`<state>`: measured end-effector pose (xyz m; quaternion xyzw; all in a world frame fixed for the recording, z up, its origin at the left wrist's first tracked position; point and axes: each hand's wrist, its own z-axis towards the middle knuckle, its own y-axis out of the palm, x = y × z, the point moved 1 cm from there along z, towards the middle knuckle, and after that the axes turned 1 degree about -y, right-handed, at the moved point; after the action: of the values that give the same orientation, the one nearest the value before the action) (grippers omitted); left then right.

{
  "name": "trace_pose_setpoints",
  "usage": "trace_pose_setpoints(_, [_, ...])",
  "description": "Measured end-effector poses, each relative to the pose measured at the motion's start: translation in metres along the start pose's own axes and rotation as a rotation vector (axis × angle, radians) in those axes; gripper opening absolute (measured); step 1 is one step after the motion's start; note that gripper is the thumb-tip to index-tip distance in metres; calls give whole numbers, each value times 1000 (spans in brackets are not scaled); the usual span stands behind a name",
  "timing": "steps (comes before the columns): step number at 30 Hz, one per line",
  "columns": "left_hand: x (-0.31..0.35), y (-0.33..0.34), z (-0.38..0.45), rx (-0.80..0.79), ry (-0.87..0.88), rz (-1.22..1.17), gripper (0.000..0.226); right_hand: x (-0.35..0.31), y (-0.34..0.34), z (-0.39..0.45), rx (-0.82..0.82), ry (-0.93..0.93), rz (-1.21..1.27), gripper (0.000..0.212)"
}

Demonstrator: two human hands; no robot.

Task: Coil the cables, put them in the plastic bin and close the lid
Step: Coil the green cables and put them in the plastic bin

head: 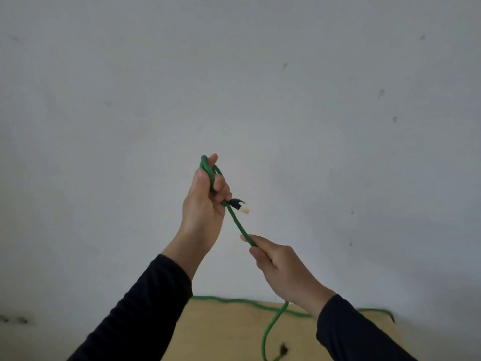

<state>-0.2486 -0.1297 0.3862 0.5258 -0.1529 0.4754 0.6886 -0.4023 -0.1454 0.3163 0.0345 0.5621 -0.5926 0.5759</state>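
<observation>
A green cable (pixel 239 225) runs between both hands, raised in front of a pale wall. My left hand (pixel 204 204) is shut on a small loop of it, and a black plug with a clear tip (pixel 240 206) sticks out beside the fingers. Lower and to the right, my right hand (pixel 282 267) is shut on the same cable. From there the cable drops to the tan table (pixel 223 332) and trails across its back edge. A second dark plug (pixel 283 349) lies near the bottom. No plastic bin is in view.
The pale grey wall (pixel 234 87) fills most of the view, marked with a few small spots. Only the far strip of the tan table shows at the bottom, with its right corner near the cable's end.
</observation>
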Motion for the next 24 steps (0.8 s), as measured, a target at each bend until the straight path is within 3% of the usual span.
trace_pose_setpoints(2, [-9, -11, 3, 48, 36, 263, 37, -14, -2, -2, -79, -65, -139, 19])
trace_pose_setpoints(5, [-26, -19, -10, -12, 85, 626, 34, -37, -16, 3, -155, -87, -311, 19])
trace_pose_setpoints(9, [-46, -26, -39, -179, 28, 834, 37, -60, -52, 13, -167, -87, -317, 16])
trace_pose_setpoints(13, [-60, -21, -75, -348, -49, 781, 38, -62, -87, 30, -138, -30, -189, 10])
trace_pose_setpoints(16, [-58, -9, -92, -423, -108, 613, 44, -52, -96, 35, -160, -27, -62, 9])
trace_pose_setpoints(22, [-40, 8, -75, -406, -266, 53, 49, -19, -63, 30, 39, 31, 402, 26])
trace_pose_setpoints(24, [-35, 11, -65, -367, -250, -100, 48, -11, -47, 27, 70, 111, 408, 28])
